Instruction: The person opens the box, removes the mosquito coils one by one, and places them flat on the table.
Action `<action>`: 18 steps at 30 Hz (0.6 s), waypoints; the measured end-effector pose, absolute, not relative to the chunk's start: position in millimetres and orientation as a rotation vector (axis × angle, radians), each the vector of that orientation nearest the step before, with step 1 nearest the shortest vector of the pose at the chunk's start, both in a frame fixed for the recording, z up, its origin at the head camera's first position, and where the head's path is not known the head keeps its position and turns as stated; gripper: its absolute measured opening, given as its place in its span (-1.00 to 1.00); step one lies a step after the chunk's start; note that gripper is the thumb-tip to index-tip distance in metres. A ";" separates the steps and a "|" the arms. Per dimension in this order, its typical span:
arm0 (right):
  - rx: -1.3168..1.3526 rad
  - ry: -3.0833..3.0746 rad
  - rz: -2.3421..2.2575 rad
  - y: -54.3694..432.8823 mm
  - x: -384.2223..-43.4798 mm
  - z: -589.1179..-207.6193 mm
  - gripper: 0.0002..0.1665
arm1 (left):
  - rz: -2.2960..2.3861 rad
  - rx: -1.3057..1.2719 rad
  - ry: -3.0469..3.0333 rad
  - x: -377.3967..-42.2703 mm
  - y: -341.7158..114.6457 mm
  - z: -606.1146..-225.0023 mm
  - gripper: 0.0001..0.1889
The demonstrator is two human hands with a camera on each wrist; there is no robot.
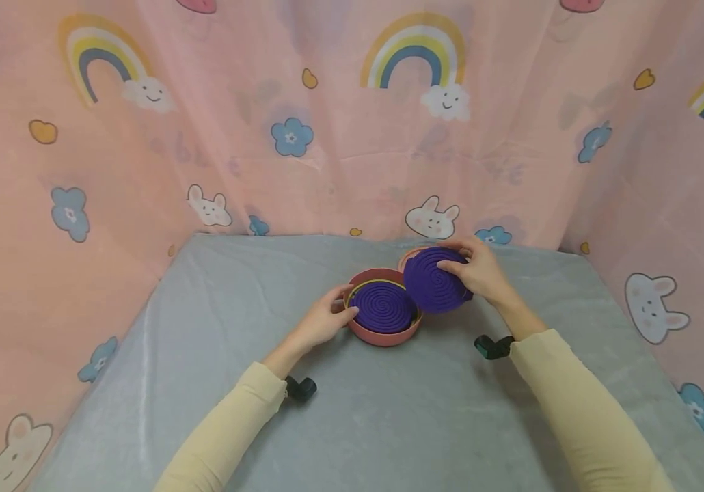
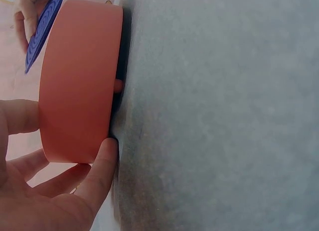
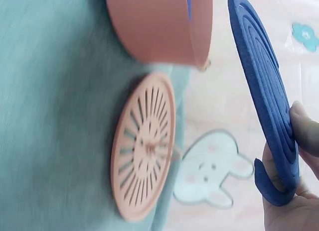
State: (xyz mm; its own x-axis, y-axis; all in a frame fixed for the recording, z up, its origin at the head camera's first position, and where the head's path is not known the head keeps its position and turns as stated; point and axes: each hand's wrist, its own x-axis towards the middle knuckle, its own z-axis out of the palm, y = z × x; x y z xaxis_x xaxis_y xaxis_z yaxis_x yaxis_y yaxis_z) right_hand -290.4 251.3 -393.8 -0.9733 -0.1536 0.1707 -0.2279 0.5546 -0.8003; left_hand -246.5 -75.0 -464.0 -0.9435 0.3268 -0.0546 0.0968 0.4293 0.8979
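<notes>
A round pink box [image 1: 383,338] stands on the grey cloth with a purple mosquito coil [image 1: 383,307] lying flat inside it. My left hand [image 1: 322,322] grips the box's left side, thumb at the rim and fingers on the outer wall and near the base, as the left wrist view shows. To the right of the box, my right hand [image 1: 482,275] pinches another mosquito coil [image 1: 433,287] by its outer right part. This coil is raised and tilted, its loose tail end [image 3: 271,183] sticking out near the fingers.
A pink slotted lid [image 3: 147,151] lies on the cloth behind the box, partly hidden by the raised coil in the head view. A pink printed curtain [image 1: 352,171] rises along the back and both sides. Dark wrist cameras [image 1: 493,346] hang by each sleeve.
</notes>
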 end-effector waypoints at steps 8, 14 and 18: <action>0.226 -2.688 1.313 290.0 -287.9 -389.6 -0.46 | 1.500 0.357 2.479 -247.8 -74.8 -465.7 -0.39; 0.129 -2.684 1.249 318.3 -291.4 -393.6 -0.45 | 1.513 0.360 2.472 -248.4 -75.3 -467.0 -0.39; 0.047 -2.691 1.254 336.1 -293.5 -397.5 -0.42 | 1.500 0.371 2.481 -248.2 -75.5 -467.6 -0.39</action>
State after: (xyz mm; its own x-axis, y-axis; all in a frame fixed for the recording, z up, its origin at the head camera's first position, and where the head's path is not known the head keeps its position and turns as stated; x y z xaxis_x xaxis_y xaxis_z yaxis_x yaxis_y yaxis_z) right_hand -293.5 336.1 -397.5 -0.9847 0.0441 0.1685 -0.1007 0.6452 -0.7573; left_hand -248.2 -75.5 -467.6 -0.9444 0.3242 -0.0556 0.1015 0.4479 0.8883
